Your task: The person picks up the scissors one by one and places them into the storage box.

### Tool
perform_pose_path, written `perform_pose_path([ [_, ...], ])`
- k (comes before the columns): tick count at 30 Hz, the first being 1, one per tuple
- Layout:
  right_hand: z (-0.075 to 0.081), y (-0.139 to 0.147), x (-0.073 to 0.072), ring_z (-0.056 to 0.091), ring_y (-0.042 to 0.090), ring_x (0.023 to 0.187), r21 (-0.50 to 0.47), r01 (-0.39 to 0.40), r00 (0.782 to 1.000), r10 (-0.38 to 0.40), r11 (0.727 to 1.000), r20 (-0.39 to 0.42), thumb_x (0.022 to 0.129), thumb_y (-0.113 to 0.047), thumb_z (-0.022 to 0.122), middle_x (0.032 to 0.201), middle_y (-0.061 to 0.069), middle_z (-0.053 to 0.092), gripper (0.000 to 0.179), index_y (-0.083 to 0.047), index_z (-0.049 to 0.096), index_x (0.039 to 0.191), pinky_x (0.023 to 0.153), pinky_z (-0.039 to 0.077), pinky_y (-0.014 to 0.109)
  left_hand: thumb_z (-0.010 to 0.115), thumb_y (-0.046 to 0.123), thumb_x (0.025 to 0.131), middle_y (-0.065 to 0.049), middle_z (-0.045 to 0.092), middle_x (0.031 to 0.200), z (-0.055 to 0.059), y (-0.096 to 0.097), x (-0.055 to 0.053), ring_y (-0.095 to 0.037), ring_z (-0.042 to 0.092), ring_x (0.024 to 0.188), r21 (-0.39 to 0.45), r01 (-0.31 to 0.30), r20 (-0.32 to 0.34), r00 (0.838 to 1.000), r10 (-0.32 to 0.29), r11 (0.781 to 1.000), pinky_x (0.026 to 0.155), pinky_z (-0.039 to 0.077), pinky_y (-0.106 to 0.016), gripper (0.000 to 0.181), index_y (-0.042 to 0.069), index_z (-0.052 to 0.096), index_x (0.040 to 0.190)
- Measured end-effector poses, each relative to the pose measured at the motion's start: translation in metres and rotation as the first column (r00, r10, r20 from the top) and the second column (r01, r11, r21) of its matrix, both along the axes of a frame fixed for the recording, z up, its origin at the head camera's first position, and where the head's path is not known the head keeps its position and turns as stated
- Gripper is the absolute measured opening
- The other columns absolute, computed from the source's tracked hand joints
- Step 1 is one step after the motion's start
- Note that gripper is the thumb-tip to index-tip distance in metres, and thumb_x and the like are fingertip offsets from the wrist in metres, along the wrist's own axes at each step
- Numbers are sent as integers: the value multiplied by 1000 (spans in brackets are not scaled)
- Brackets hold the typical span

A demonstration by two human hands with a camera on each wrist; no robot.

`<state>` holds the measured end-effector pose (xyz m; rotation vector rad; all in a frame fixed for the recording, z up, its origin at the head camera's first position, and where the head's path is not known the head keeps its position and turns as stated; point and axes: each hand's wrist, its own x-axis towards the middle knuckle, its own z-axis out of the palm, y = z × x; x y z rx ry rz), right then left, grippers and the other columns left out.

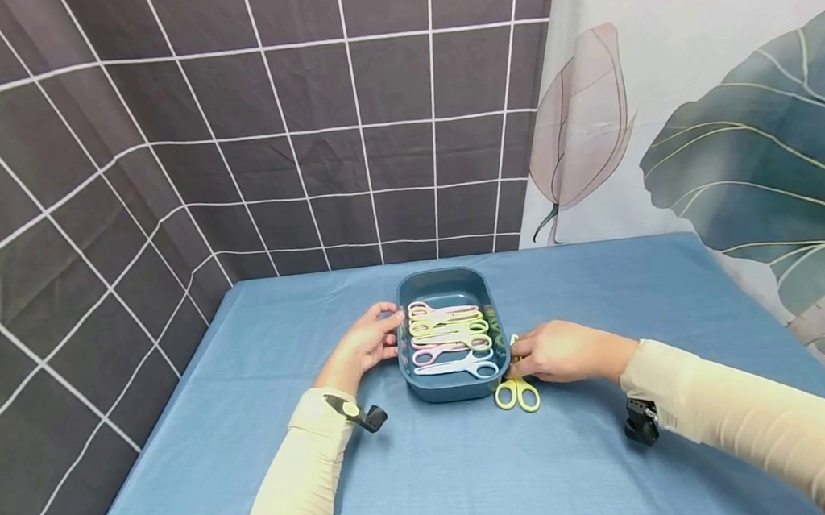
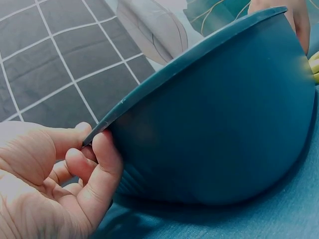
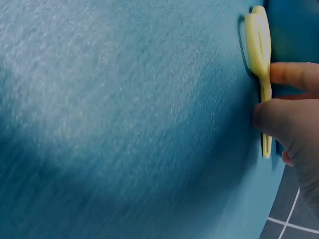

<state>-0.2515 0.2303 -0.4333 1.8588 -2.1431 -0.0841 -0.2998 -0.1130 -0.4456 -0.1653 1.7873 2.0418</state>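
Note:
A dark teal plastic bin (image 1: pixel 447 394) stands on the cloth and holds several small scissors (image 1: pixel 450 327) with white, pink, yellow and blue parts, laid in a row. My left hand (image 1: pixel 365 344) pinches the bin's left rim between thumb and fingers, as the left wrist view shows on the bin wall (image 2: pixel 214 119). Just outside the bin's right side, my right hand (image 1: pixel 561 351) grips a pair of yellow scissors (image 1: pixel 516 387) by the blade end. Their handles (image 3: pixel 256 45) point toward me, and thumb and fingers cover part of the blades.
A blue cloth (image 1: pixel 430 482) covers the table. Behind it hangs a dark grey curtain (image 1: pixel 318 168) with a white grid, and at the right a white cloth with leaf prints (image 1: pixel 584 123). Both wrists carry small black cameras (image 1: pixel 640 422).

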Motion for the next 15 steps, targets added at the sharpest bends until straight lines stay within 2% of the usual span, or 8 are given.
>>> perform_pose_path([
  [5, 2, -6, 4, 62, 13, 82, 57, 41, 995, -36, 998, -89, 83, -10, 78, 89, -6, 62, 16, -22, 69, 88, 69, 54, 30, 57, 17, 105, -6, 56, 86, 0, -1, -1, -10, 47, 60, -3, 0, -1, 1000, 0, 1000, 49, 51, -22, 22, 15, 47, 124],
  [9, 4, -9, 4, 63, 13, 87, 121, 32, 990, -15, 992, -139, 81, -10, 78, 91, -6, 66, 16, -21, 69, 88, 72, 54, 30, 57, 16, 105, -6, 56, 85, 1, -1, 0, -10, 47, 59, -6, -4, 3, 1000, 4, 1000, 50, 51, -22, 21, 15, 47, 124],
  [11, 7, -9, 4, 63, 13, 85, 135, 22, 990, -3, 991, -140, 81, -10, 77, 91, -7, 67, 16, -21, 70, 89, 71, 55, 30, 57, 16, 105, -6, 56, 85, 1, 0, 0, -10, 47, 59, -8, -7, 7, 1000, 7, 1000, 50, 50, -22, 21, 15, 47, 123],
  [15, 13, -8, 7, 64, 13, 80, 121, 2, 997, 8, 993, -82, 80, -8, 77, 89, -5, 65, 18, -20, 70, 91, 67, 56, 30, 57, 16, 104, -6, 55, 85, 1, 1, 1, -10, 46, 61, -7, -5, 5, 1000, 5, 1000, 50, 49, -22, 21, 15, 47, 123],
])
